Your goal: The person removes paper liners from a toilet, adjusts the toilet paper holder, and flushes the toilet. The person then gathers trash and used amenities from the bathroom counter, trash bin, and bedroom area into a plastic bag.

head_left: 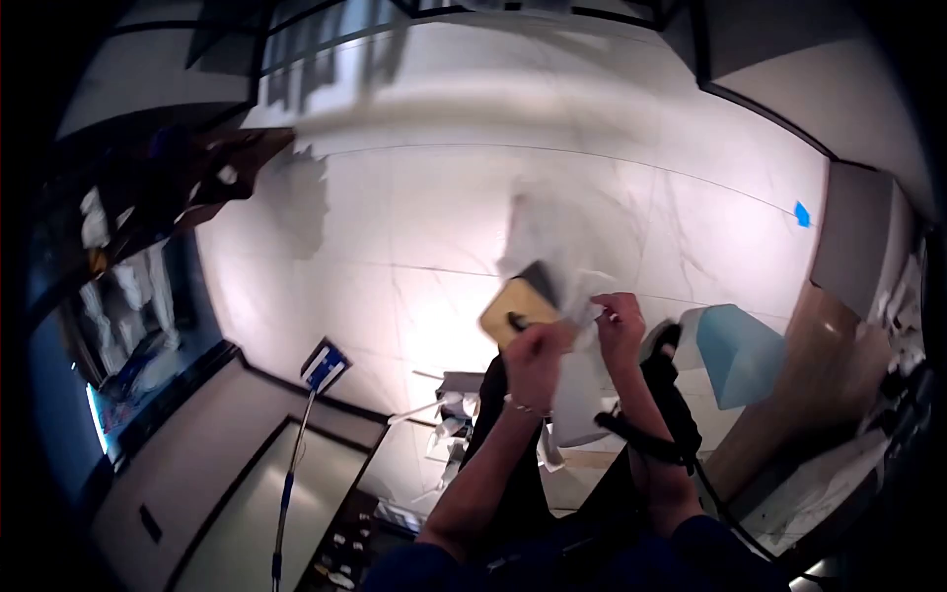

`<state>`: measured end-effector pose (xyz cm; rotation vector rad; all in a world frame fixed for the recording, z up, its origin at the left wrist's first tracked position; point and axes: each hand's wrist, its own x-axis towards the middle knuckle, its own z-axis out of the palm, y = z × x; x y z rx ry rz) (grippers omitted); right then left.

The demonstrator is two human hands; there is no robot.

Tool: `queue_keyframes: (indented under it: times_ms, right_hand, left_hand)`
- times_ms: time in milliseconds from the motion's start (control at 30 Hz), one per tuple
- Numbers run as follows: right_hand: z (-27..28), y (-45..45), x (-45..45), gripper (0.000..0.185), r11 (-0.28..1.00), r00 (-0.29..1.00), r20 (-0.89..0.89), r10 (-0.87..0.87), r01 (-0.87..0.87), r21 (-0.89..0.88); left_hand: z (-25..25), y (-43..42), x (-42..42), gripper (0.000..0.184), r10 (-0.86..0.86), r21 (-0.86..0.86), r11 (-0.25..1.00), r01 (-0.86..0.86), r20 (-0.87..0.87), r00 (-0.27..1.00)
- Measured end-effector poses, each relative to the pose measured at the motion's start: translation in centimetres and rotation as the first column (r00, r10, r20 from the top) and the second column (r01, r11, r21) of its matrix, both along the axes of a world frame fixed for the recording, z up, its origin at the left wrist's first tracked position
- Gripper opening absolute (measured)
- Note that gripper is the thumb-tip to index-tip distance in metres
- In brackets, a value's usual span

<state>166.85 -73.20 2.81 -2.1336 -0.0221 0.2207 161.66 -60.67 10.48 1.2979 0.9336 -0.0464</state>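
My left hand (536,360) is closed at the near edge of a yellow, rounded flat piece (508,306), which has a small dark mark on it. A dark grey flat piece (540,280) shows just behind the yellow one. My right hand (620,321) has its fingers pinched at the edge of a thin, whitish translucent sheet (591,289). More pale sheet material hangs between my forearms, blurred in places. Both hands are above the floor, a short way apart.
Pale marble-look tiles (444,217) cover the floor. A light blue bin (740,355) stands at the right, and a small blue scrap (802,213) lies farther back. A blue-and-white mop (326,366) leans at the left. Dark-framed furniture lines the edges.
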Motion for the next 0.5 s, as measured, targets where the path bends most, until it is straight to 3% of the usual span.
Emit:
queue_keyframes:
  times_ms: [33, 100, 133, 200, 233, 267, 333, 433, 500]
  right_hand:
    - [0.1, -0.9, 0.3, 0.029, 1.0, 1.0, 0.018, -0.02, 0.02, -0.023]
    - [0.0, -3.1, 1.8, 0.03, 0.993, 0.996, -0.075, -0.046, 0.037, -0.111]
    - [-1.6, -4.8, 2.2, 0.03, 0.996, 0.997, -0.067, -0.034, 0.028, -0.084]
    - [-2.0, -8.7, 3.8, 0.032, 1.0, 0.997, -0.073, 0.003, -0.002, 0.008]
    - [-2.0, -10.6, 4.4, 0.034, 1.0, 1.0, 0.007, -0.002, 0.002, -0.013]
    - [-2.2, -13.1, 5.2, 0.034, 0.998, 0.998, -0.055, 0.044, -0.047, -0.045]
    - [-1.8, -18.0, 7.3, 0.029, 0.993, 0.958, -0.277, 0.073, -0.095, -0.07]
    - [1.1, -26.7, 10.2, 0.023, 0.993, 0.979, -0.204, -0.019, 0.042, 0.108]
    - [3.2, -32.5, 11.7, 0.015, 0.94, 0.946, -0.279, -0.167, 0.238, 0.244]
  left_hand:
    - [0.2, -1.5, 0.4, 0.012, -0.069, -0.04, 0.997, 0.068, -0.046, 0.997]
    - [0.7, -4.6, 2.2, 0.014, -0.159, 0.025, 0.987, 0.159, 0.031, 0.987]
    - [0.9, -6.2, 3.1, 0.017, -0.177, -0.034, 0.984, 0.176, -0.033, 0.984]
    - [1.8, -10.6, 6.1, 0.02, -0.079, -0.081, 0.994, 0.08, 0.026, 0.997]
    - [2.2, -12.7, 7.6, 0.02, -0.04, -0.131, 0.99, 0.047, 0.052, 0.998]
    - [2.8, -14.4, 8.8, 0.022, -0.155, -0.07, 0.986, 0.151, -0.057, 0.986]
    - [3.3, -18.3, 11.0, 0.023, -0.166, -0.115, 0.98, 0.16, -0.04, 0.985]
    - [4.4, -24.9, 15.1, 0.024, -0.188, -0.095, 0.978, 0.185, -0.031, 0.982]
    - [4.3, -28.9, 17.4, 0.023, -0.239, -0.07, 0.97, 0.233, -0.085, 0.967]
